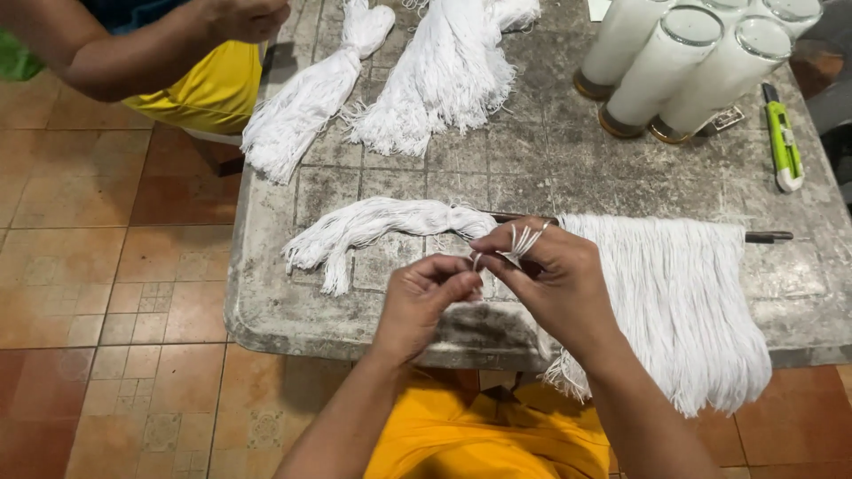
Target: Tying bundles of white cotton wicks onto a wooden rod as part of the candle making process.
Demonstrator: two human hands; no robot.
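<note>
My left hand [424, 300] pinches the end of a white string near the table's front edge. My right hand [543, 270] has loops of the same white string [522, 239] wound over its fingers, just in front of a thin dark rod [768, 236]. A curtain of white strings [674, 302] hangs from that rod and drapes over the table edge. A loose bundle of white strings [373, 226] lies to the left of my hands, its end running to the rod.
On the worn grey table [568, 160] lie two more white string bundles [306, 102] [444, 75] at the back. Several tall glass candles [683, 71] lie at the back right beside a green utility knife [783, 142]. Another person's arm [133, 49] is at the top left.
</note>
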